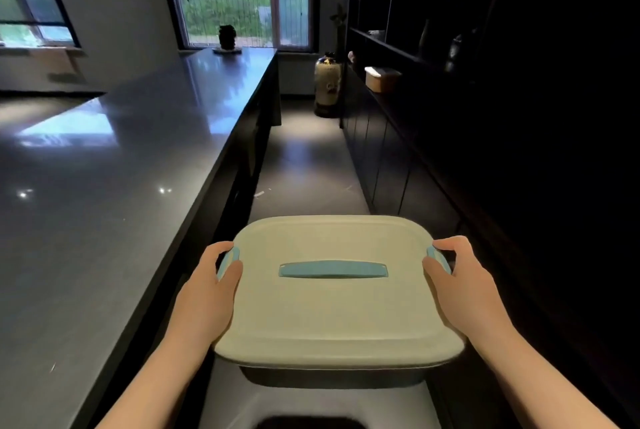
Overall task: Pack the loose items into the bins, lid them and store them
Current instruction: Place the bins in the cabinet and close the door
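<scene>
A storage bin with a pale lid [332,310] and a light blue top handle [333,270] is carried in the air over the aisle floor, low in the head view. My left hand [211,286] grips the blue latch on its left side. My right hand [460,276] grips the blue latch on its right side. The lid sits flat on the bin, and only a dark strip of the bin body [332,376] shows under the near rim. What is inside is hidden.
A long dark glossy counter [104,186] runs along the left. Dark cabinets and shelving [450,116] line the right, with a second lidded bin [381,78] on the ledge. A large vase [327,85] stands on the floor at the aisle's far end.
</scene>
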The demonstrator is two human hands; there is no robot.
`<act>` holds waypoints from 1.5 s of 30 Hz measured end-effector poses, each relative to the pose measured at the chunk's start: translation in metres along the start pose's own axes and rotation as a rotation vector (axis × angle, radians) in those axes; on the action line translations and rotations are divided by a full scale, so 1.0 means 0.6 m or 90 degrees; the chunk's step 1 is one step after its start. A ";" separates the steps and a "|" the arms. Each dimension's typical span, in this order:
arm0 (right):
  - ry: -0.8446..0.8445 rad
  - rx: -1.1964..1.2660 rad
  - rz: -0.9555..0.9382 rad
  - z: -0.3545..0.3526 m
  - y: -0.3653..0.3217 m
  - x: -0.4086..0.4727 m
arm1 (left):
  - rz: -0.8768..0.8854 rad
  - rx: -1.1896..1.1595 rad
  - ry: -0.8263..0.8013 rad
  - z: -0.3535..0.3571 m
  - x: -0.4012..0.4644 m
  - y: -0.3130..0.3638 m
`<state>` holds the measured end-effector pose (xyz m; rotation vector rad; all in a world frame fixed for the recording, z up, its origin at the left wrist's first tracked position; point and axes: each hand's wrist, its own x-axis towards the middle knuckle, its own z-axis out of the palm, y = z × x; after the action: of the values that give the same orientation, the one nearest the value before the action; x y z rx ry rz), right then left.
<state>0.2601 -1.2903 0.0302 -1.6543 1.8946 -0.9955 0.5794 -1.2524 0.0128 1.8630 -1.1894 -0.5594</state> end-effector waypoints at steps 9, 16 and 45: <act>0.063 0.020 0.094 0.131 -0.081 0.288 | 0.049 0.017 -0.078 0.069 0.400 0.066; 0.099 -0.001 0.123 0.194 -0.094 0.532 | 0.080 0.017 -0.113 0.190 0.661 0.114; 0.099 0.075 0.260 0.549 -0.175 1.597 | 0.125 0.020 -0.171 0.629 1.771 0.310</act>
<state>0.3831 -2.3016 0.0229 -1.0882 2.1142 -1.0587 0.6881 -2.3901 0.0281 1.7086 -1.5461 -0.6987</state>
